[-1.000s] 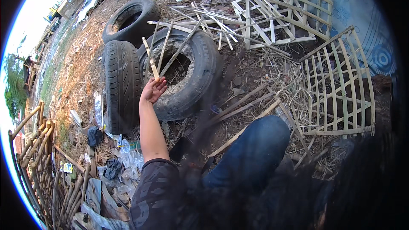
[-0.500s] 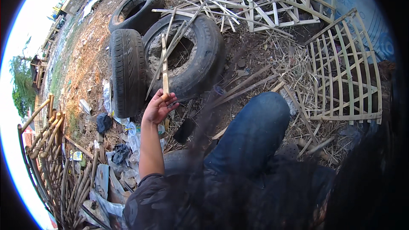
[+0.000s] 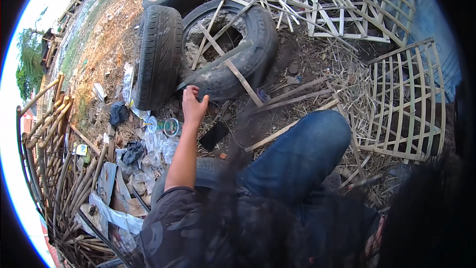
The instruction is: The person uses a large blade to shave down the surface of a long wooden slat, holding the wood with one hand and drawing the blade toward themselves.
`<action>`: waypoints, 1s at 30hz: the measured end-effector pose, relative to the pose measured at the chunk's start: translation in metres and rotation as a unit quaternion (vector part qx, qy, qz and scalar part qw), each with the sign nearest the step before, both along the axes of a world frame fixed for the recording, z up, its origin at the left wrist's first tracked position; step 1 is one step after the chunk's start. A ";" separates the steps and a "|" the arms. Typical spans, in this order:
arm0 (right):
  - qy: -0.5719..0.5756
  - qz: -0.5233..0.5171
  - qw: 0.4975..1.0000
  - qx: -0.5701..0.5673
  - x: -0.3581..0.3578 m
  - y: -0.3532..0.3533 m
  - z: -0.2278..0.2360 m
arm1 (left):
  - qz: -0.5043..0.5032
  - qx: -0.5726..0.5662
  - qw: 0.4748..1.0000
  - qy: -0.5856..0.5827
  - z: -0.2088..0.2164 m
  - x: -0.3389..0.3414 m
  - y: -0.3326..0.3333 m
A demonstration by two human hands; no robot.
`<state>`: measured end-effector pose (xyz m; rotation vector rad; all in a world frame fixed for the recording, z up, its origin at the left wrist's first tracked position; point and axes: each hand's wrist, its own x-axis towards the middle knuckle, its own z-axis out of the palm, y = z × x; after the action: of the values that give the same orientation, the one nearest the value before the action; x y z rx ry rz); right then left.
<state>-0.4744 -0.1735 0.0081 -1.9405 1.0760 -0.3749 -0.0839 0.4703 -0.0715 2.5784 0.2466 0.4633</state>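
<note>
Left hand, left of centre, visibly grips nothing, thumb and fingers apart, beside a dark slat across a tire, upper centre. Pale slats there lie loose; the lattice panel, right, looks woven. Right hand unseen.

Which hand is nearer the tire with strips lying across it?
Left. The left hand is at the near edge of the tire, contact unclear; the right hand is not in view.
</note>
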 end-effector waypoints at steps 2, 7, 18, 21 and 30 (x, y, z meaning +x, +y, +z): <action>0.002 0.001 1.000 0.000 -0.004 -0.002 -0.003 | -0.042 0.085 0.992 -0.083 0.014 0.030 0.022; 0.005 0.001 1.000 -0.001 -0.013 -0.008 -0.010 | -0.200 0.076 0.976 -0.042 -0.003 0.094 0.016; -0.064 0.062 0.996 0.023 0.018 0.022 0.026 | -0.183 -0.134 0.965 -0.132 0.109 0.094 -0.003; 0.025 -0.011 0.998 -0.048 0.029 0.036 0.024 | -0.332 -0.427 0.804 -0.247 0.194 0.081 -0.022; -0.144 0.199 0.963 0.113 0.161 0.173 0.099 | -0.483 -0.741 0.378 -0.273 0.277 0.018 -0.118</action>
<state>-0.3129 -0.0005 0.1067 -1.7762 0.4991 -0.2842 -0.0654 0.3525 0.2050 0.3489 -0.7555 0.2763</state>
